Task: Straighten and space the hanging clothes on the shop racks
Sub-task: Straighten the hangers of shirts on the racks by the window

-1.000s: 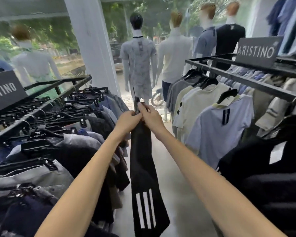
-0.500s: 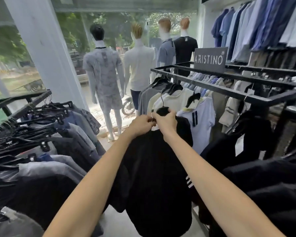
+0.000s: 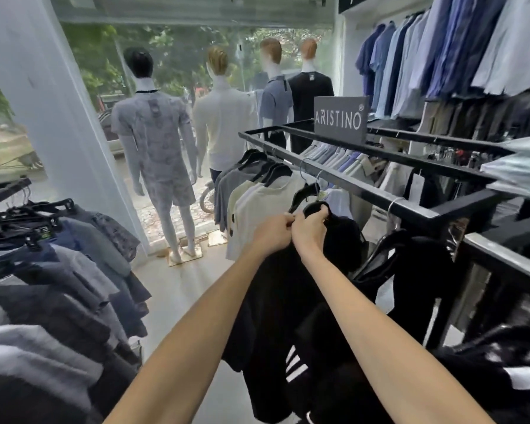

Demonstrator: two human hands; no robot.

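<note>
Near rack corner (image 3: 426,213), left hand (image 3: 273,232), right hand (image 3: 310,229) apparently grip black shirt (image 3: 282,301).

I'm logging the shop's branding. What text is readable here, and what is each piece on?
"ARISTINO": on the grey sign board standing on top of the right rack.
Small labels on the black hangers of the left rack: too blurred to read.
White hang tag hanging at the right rack: no readable print.

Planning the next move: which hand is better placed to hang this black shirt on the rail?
Right, probably. The right hand grips the black shirt at its collar, nearer the rail; the left hand sits farther out.
</note>
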